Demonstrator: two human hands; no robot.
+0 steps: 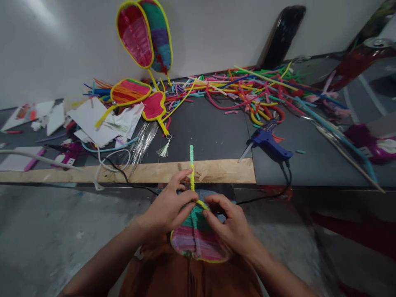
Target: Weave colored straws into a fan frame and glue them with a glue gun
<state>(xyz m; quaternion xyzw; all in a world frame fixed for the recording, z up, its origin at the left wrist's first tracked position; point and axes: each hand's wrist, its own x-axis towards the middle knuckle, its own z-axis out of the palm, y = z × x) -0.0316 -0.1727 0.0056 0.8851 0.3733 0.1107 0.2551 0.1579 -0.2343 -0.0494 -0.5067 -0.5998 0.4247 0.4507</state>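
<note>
On my lap lies a pipe-cleaner fan point(198, 241) with green, pink and purple bands and a yellow edge. Its yellow and mint handle point(192, 175) points away from me, over the table edge. My left hand point(173, 200) grips the fan near the base of the handle, thumb and fingers pinched, one finger resting along the handle. Between the two hands runs a short piece of yellow pipe cleaner point(202, 204). My right hand point(227, 220) pinches this yellow piece at the fan's right edge. The hands cover part of the fan's upper edge.
Finished fans point(154, 106) lie among paper scraps, with taller ones point(134, 35) leaning on the wall. Loose pipe cleaners point(235, 88) heap along the back. A blue glue gun point(270, 144) rests at right, its cord hanging over the edge. A wooden strip point(222, 171) lines the front.
</note>
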